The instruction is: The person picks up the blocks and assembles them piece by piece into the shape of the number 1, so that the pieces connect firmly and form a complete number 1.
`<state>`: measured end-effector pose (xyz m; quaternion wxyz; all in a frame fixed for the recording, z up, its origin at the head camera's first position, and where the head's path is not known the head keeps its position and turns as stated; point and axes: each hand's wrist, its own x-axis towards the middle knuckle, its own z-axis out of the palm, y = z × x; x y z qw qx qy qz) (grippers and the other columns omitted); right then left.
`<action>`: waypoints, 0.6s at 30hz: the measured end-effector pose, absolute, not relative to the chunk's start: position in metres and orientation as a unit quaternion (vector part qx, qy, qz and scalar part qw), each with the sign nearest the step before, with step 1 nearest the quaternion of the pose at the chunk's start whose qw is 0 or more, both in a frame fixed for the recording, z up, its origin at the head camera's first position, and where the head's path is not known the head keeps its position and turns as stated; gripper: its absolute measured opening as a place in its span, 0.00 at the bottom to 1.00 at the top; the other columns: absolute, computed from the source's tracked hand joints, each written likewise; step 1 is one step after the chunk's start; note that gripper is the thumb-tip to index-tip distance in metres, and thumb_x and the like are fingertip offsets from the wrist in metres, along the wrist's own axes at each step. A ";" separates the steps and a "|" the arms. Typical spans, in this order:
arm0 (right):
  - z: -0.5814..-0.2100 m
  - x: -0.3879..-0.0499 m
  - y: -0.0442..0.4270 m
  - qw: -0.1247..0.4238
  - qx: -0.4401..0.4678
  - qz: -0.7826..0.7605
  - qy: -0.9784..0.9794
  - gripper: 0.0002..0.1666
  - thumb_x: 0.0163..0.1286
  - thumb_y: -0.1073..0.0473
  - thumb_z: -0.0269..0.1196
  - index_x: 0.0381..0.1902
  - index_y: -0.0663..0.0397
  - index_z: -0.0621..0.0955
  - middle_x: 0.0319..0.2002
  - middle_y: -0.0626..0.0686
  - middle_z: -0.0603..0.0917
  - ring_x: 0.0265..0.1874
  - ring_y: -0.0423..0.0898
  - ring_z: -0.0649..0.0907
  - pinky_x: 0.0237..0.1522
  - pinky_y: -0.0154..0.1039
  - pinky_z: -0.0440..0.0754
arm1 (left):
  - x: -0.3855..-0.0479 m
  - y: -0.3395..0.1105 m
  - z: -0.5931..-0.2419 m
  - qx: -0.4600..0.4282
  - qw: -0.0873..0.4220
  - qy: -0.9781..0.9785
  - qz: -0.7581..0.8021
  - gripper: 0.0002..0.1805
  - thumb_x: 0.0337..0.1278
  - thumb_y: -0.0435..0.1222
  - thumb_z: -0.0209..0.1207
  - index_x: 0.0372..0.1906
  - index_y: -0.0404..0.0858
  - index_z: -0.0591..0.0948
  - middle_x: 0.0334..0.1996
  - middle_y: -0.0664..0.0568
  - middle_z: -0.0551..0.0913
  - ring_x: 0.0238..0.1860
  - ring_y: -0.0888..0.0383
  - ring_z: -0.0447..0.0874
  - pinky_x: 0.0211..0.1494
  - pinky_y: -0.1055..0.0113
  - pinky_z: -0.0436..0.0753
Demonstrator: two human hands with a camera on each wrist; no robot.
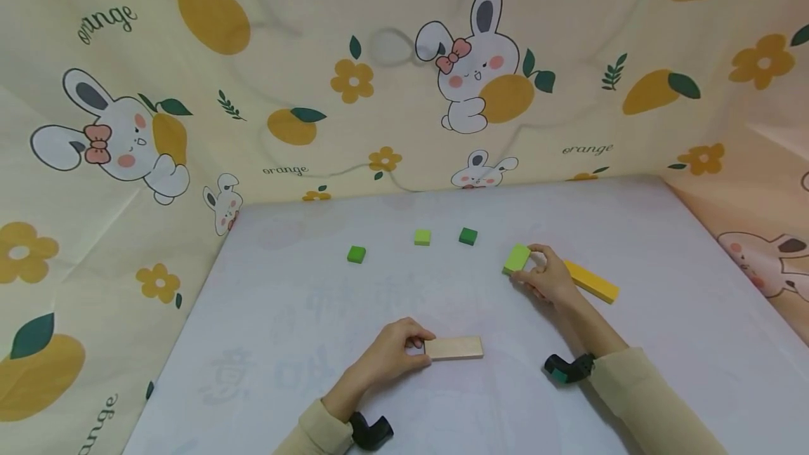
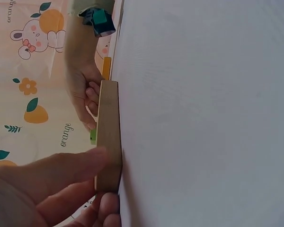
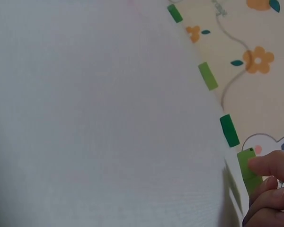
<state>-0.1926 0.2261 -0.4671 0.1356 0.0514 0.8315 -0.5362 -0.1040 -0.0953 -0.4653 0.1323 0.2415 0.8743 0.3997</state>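
Observation:
My left hand (image 1: 395,352) pinches the left end of a plain wooden block (image 1: 454,347), a flat oblong piece low at the table's middle. In the left wrist view the thumb presses one face of the wooden block (image 2: 109,137), with fingers at its near end. Farther right, my right hand (image 1: 547,274) holds a light green oblong block (image 1: 517,258) between thumb and fingers. The right wrist view shows this light green block (image 3: 248,170) partly covered by the fingers. Just beside the right hand lies a long yellow block (image 1: 591,282), its far end close to the hand.
Toward the back of the white table (image 1: 265,314) lie a green block (image 1: 357,254), a small light green block (image 1: 422,237) and a dark green block (image 1: 468,236), spaced apart. A printed cloth (image 1: 392,104) rises behind and at both sides.

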 end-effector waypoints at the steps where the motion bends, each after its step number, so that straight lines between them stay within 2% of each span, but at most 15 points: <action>1: -0.467 -0.192 0.226 0.133 0.046 -0.534 0.834 0.44 0.64 0.58 0.64 0.70 0.61 0.54 0.12 0.39 0.70 0.11 0.34 0.64 0.16 0.28 0.64 | -0.104 -0.095 -0.465 0.242 0.133 0.874 0.400 0.17 0.45 0.28 0.69 0.44 0.31 0.84 0.35 0.47 0.81 0.35 0.62 0.74 0.39 0.75 0.75; 12: -0.464 -0.181 0.222 0.135 -0.002 -0.503 0.854 0.44 0.63 0.56 0.66 0.70 0.58 0.56 0.13 0.40 0.67 0.13 0.36 0.64 0.18 0.31 0.64 | -0.105 -0.096 -0.466 0.246 0.129 0.872 0.403 0.16 0.45 0.28 0.69 0.44 0.31 0.84 0.34 0.47 0.81 0.35 0.62 0.74 0.39 0.75 0.74; 18: -0.462 -0.173 0.216 0.140 -0.009 -0.502 0.853 0.44 0.61 0.57 0.67 0.70 0.57 0.58 0.13 0.40 0.65 0.14 0.36 0.63 0.18 0.30 0.64 | -0.105 -0.095 -0.465 0.231 0.144 0.872 0.407 0.17 0.45 0.28 0.69 0.44 0.32 0.84 0.35 0.48 0.80 0.35 0.63 0.73 0.40 0.75 0.74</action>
